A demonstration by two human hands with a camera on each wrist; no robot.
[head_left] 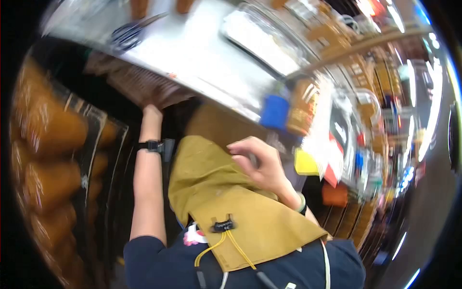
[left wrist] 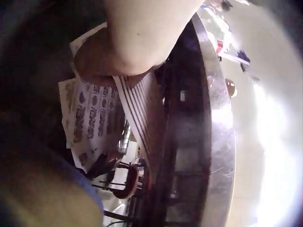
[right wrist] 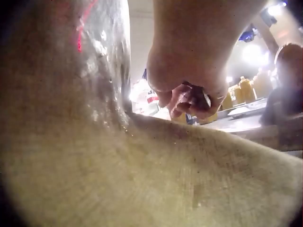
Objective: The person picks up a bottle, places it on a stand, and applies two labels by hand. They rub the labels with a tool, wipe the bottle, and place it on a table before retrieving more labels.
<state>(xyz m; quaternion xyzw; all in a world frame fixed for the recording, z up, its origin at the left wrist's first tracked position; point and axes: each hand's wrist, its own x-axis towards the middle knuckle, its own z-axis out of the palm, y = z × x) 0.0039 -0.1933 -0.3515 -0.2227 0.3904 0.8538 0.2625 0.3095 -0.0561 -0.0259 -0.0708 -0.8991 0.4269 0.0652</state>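
Observation:
Below the table's edge, my left hand [head_left: 152, 102] reaches down to a bundle of printed paper [head_left: 129, 81], blurred in the head view. In the left wrist view the same hand [left wrist: 113, 59] grips the bundle [left wrist: 90, 116], which has rows of dark print and striped, layered edges; the fingertips are hidden. My right hand [head_left: 262, 161] is raised over the apron [head_left: 207, 168], fingers loosely bent and holding nothing. The right wrist view shows this hand [right wrist: 189, 90] above the cloth with its fingers curving inward.
On the metal table [head_left: 192, 53] are a tray [head_left: 262, 43], a dark-blue bundle with a handle [head_left: 127, 36], a blue item [head_left: 274, 111] and a brown package [head_left: 303, 106]. Large wrapped brown goods [head_left: 53, 168] stand at the left. Shelves with boxes are at the right.

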